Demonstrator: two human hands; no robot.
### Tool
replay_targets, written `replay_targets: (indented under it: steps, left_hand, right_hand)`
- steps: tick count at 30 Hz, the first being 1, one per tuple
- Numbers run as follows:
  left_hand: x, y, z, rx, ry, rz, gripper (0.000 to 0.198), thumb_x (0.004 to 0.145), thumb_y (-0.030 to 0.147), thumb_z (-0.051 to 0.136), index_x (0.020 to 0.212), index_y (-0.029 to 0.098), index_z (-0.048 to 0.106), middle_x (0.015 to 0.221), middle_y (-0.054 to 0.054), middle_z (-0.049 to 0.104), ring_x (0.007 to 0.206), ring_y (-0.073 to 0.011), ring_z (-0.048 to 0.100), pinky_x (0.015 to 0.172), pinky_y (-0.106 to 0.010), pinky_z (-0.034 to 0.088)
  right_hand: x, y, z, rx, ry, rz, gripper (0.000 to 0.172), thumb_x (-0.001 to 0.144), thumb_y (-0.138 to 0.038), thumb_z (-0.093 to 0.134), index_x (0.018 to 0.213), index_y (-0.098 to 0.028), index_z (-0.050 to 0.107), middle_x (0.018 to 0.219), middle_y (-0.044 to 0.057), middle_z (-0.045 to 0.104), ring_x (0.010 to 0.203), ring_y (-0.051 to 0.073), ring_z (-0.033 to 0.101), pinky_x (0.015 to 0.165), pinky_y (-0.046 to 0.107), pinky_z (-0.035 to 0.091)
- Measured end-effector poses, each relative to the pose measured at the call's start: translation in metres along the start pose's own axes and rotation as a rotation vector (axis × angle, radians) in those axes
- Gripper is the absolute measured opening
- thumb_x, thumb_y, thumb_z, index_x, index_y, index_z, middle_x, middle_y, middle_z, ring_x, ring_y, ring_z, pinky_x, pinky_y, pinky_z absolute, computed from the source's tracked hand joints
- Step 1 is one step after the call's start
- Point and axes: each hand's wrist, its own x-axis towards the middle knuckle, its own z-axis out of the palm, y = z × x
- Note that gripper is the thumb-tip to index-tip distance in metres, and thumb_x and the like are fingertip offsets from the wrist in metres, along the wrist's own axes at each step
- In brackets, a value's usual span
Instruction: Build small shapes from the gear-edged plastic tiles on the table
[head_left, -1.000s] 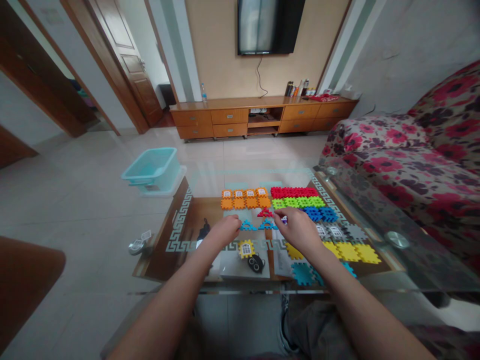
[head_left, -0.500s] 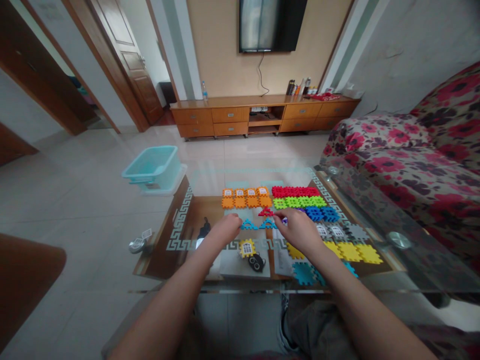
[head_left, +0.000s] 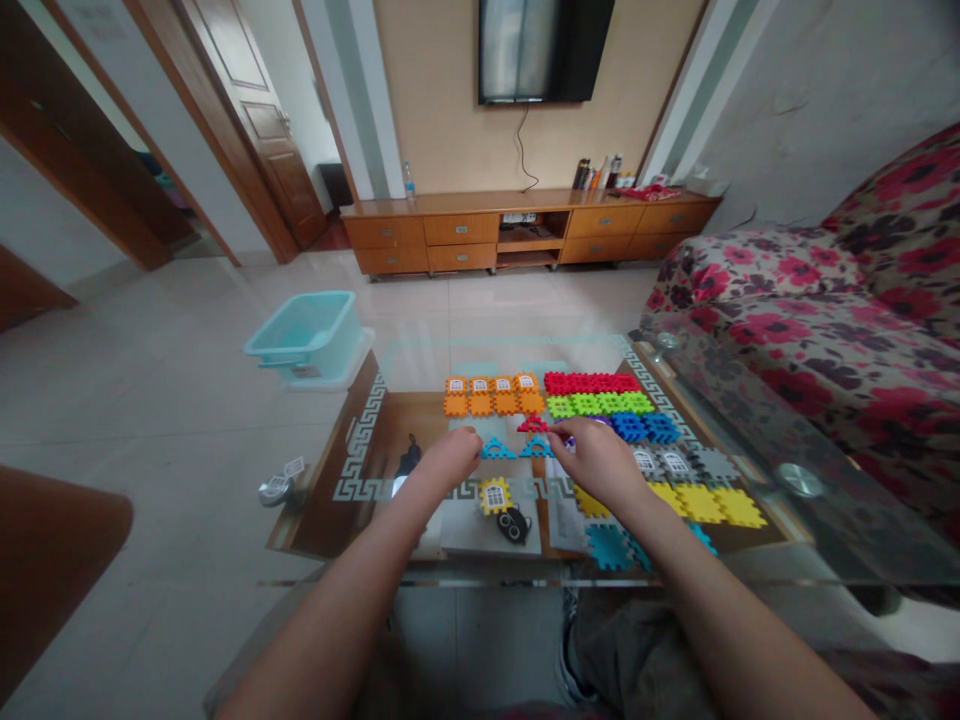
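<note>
My left hand (head_left: 456, 455) is closed, its fingertips at the left end of a light-blue triangular building piece (head_left: 496, 449) lying on the glass table. My right hand (head_left: 600, 458) is closed too, thumb and fingers pinched at the right end of a second light-blue triangular piece (head_left: 535, 448). A red triangular piece (head_left: 532, 425) lies just behind that one, close to the right fingertips. Nearer to me lies a yellow square piece (head_left: 495, 496) with a white window insert, against a black oval item (head_left: 513, 525). My right hand partly covers some purple pieces (head_left: 570, 441).
Rows of orange (head_left: 493, 404), red (head_left: 591, 384), green (head_left: 600, 404), blue (head_left: 643, 428), grey (head_left: 712, 464) and yellow (head_left: 701, 503) pieces lie on the glass table (head_left: 352, 478). Turquoise pieces (head_left: 609, 546) sit near its front edge. A light-blue plastic bin (head_left: 307, 335) stands on the floor.
Hardly anything differs. Both hands stay in the same place, and the pieces on the table have not visibly moved.
</note>
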Motion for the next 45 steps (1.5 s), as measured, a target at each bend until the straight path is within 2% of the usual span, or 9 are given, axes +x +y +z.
replay_targets:
  steps: [7,14,24,37,45]
  left_hand:
    - [-0.0019,0.0033,-0.0018,-0.006,0.008,-0.005,0.021,0.088,0.012,0.053,0.092,0.013,0.073,0.094,-0.013,0.067,0.087,-0.0217,0.068,0.081,-0.031,0.052]
    - [-0.0003,0.0032,-0.0002,-0.005,0.005,-0.019,0.023,0.090,0.013,0.051,0.094,0.012,0.073,0.096,-0.015,0.066,0.088,-0.0221,0.067,0.083,-0.032,0.051]
    - [0.0013,0.0040,0.0006,0.018,-0.004,-0.019,0.028,0.093,0.015,0.046,0.095,0.010,0.073,0.095,-0.015,0.065,0.090,-0.0220,0.066,0.087,-0.033,0.051]
    - [-0.0010,0.0032,0.0005,0.011,0.009,0.006,0.020,0.090,0.012,0.052,0.096,0.013,0.071,0.098,-0.012,0.065,0.090,-0.0214,0.067,0.084,-0.032,0.052]
    - [-0.0019,0.0048,-0.0013,-0.001,0.000,-0.009,0.022,0.091,0.015,0.051,0.095,0.012,0.072,0.097,-0.013,0.065,0.089,-0.0204,0.067,0.084,-0.031,0.051]
  right_hand:
    - [0.0007,-0.0010,-0.0004,-0.019,-0.037,0.013,0.028,0.096,-0.037,0.050,0.097,-0.024,0.074,0.095,0.005,0.075,0.088,0.021,0.069,0.073,0.027,0.045]
    - [0.0002,-0.0042,-0.0032,-0.018,-0.074,0.047,0.029,0.096,-0.038,0.050,0.098,-0.023,0.075,0.095,0.008,0.075,0.091,0.022,0.068,0.076,0.028,0.047]
    - [0.0000,-0.0017,-0.0007,-0.018,-0.062,0.015,0.030,0.096,-0.039,0.049,0.096,-0.023,0.075,0.093,0.006,0.075,0.088,0.021,0.068,0.073,0.028,0.046]
    - [-0.0007,-0.0040,-0.0024,-0.051,-0.072,0.012,0.030,0.096,-0.038,0.049,0.090,-0.024,0.074,0.090,0.005,0.074,0.085,0.021,0.068,0.066,0.028,0.043]
    - [-0.0008,-0.0044,-0.0022,-0.056,-0.083,0.021,0.030,0.096,-0.038,0.048,0.091,-0.024,0.074,0.091,0.005,0.074,0.087,0.022,0.068,0.066,0.028,0.043]
